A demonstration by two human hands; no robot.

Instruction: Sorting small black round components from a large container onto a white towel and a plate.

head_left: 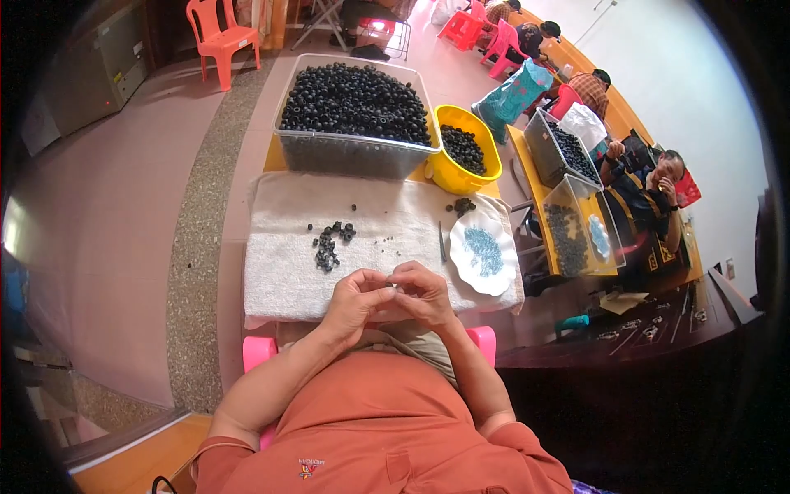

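My left hand (pixel 355 300) and my right hand (pixel 425 295) meet over the near edge of a white towel (pixel 280 288). Their fingertips are pinched together around something small; the fingers hide most of it. Just beyond them lies a loose group of small black ring-shaped parts (pixel 327 247), with several tiny bits (pixel 387 241) to its right. A white scalloped plate (pixel 504 284) holding small light-blue pieces (pixel 484 251) stands to the right of my right hand. Beside the plate are a thin dark tool (pixel 442 243) and a few more black parts (pixel 463 207).
A clear bin (pixel 354 146) full of black parts stands at the table's far side, with a yellow bucket (pixel 444 169) of them beside it. To the right, a co-worker (pixel 646 198) sits by another table with clear bins (pixel 609 255). An orange chair (pixel 222 41) stands far left.
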